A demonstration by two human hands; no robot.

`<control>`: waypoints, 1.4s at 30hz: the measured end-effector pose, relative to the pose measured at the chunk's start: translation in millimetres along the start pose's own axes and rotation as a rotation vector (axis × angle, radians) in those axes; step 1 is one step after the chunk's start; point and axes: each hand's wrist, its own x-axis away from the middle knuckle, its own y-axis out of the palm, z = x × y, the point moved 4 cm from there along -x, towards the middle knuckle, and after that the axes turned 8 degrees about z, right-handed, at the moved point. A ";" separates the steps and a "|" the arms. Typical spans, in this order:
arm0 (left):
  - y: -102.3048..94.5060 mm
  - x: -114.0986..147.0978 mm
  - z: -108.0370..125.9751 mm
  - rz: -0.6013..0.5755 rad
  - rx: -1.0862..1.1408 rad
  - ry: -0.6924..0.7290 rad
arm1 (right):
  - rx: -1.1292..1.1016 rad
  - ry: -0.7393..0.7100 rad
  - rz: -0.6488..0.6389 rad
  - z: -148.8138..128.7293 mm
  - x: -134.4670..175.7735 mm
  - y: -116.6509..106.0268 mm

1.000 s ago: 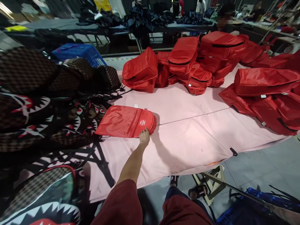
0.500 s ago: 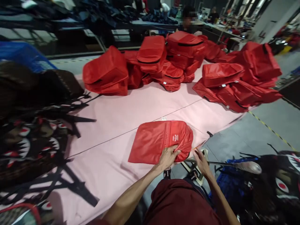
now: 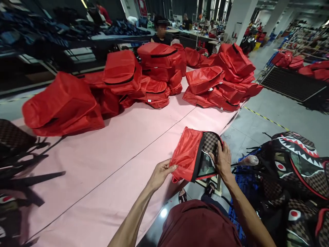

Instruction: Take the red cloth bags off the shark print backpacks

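While we stand at the pink table point(image 3: 102, 154) edge, left hand point(image 3: 160, 173) pinches the red cover point(image 3: 186, 154), right hand point(image 3: 222, 161) grips the checkered backpack point(image 3: 209, 151) inside it; red bags point(image 3: 144, 75) crowd the far side, middle stays open.

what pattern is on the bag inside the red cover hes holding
Brown checkerboard with a camouflage patch on the bag, seen in the head view, showing from the open end of the red cover.

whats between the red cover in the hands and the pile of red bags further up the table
Only bare pink table cloth with a thin dark seam line, in the head view, between the red cover and the red bags.
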 end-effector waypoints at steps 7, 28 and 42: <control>13.3 -30.1 32.0 -0.442 -0.186 -0.041 | -0.216 -0.750 -0.125 -44.1 -35.6 -45.7; 221.4 -27.9 -46.3 -0.251 -0.667 1.114 | -0.105 0.064 0.186 84.7 79.2 -181.3; 408.5 -190.4 -96.4 -0.588 -0.573 0.399 | -0.410 0.765 -0.182 281.1 39.4 -134.5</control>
